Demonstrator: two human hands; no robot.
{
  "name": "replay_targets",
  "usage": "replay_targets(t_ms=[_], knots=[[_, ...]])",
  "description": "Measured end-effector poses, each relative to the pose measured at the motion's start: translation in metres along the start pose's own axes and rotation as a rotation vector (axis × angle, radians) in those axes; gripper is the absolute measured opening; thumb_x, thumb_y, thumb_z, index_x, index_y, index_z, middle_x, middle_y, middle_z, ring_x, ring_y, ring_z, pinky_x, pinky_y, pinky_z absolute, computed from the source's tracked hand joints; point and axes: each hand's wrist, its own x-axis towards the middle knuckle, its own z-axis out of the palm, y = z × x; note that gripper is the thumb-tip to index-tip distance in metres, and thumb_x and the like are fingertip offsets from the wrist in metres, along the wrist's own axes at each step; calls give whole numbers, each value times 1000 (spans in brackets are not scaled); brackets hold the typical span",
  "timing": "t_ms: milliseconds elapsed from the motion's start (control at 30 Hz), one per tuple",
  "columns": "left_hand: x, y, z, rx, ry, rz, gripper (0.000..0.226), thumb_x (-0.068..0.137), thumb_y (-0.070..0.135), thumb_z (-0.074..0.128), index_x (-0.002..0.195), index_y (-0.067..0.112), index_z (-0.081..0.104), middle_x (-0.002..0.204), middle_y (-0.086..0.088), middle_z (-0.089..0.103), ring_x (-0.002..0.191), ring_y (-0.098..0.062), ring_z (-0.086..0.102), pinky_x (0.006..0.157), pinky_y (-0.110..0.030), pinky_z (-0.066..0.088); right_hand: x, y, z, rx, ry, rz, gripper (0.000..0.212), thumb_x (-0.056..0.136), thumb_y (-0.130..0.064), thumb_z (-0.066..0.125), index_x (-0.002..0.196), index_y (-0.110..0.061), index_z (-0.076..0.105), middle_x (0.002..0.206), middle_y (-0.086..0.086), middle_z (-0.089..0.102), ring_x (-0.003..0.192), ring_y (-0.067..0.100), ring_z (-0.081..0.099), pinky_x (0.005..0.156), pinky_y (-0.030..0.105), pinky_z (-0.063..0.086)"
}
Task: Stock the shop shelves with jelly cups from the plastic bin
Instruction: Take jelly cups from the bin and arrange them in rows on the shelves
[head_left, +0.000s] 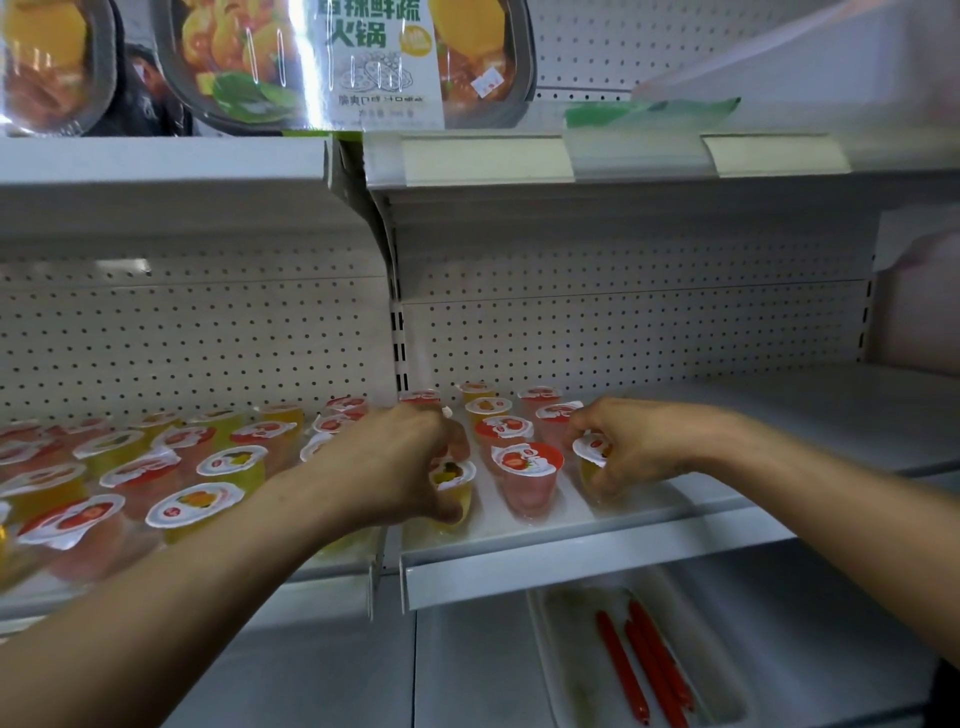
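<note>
Both left hand (400, 457) and right hand (639, 441) grip cups (451, 475).

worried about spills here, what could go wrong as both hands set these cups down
1. The left hand grips a yellow cup right beside the pink cup; a nudge could topple that one.
2. The right hand holds a second cup near the front edge of the shelf; released tilted, it might roll off.

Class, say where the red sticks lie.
Head view, lower right: the red sticks lie in a clear tray on the shelf below the jelly cups.
</note>
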Motion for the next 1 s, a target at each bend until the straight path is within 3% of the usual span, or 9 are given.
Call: replay_targets(t_ms=[100,267,533,700,833,1000], knots=[[0,1,0,14,3,-1,55,76,45,77,126,32,58,120,10,59,97,-8,53,74,-21,41,0,1,1,9,6,-5,44,74,-28,75,115,-32,61,111,-10,56,93,13,58,75,29,51],[0,2,1,38,13,29,54,79,42,75,129,31,56,124,9,58,104,-10,55,80,-21,45,1,2,1,3,8,-3,43,73,-28,74,114,-32,61,113,-8,58,94,14,59,80,34,54],[-1,-2,3,-16,7,16,57,75,44,77,127,32,57,122,8,56,98,-10,52,81,-23,47,-3,-2,1,-16,23,-13,50,75,-29,73,123,-35,59,111,-12,55,90,9,53,71,24,41],[-6,-8,4,-50,28,-27,70,71,52,78,131,29,49,125,5,50,97,-11,48,78,-22,40,-9,-10,-6,44,91,-46,63,78,-35,75,135,-29,51,132,-12,53,114,9,53,84,22,41],[-10,-7,8,-93,25,-48,72,74,54,75,133,26,43,128,2,44,103,-15,49,81,-25,40,-10,-26,-8,67,114,-90,64,75,-48,76,131,-30,52,125,-9,56,111,12,56,97,34,48],[-6,-5,13,-104,75,-73,56,78,51,71,121,23,50,120,-1,52,98,-17,51,81,-28,45,-6,-42,3,69,108,-80,48,69,-54,76,109,-35,59,104,-12,62,90,10,61,79,33,54]])
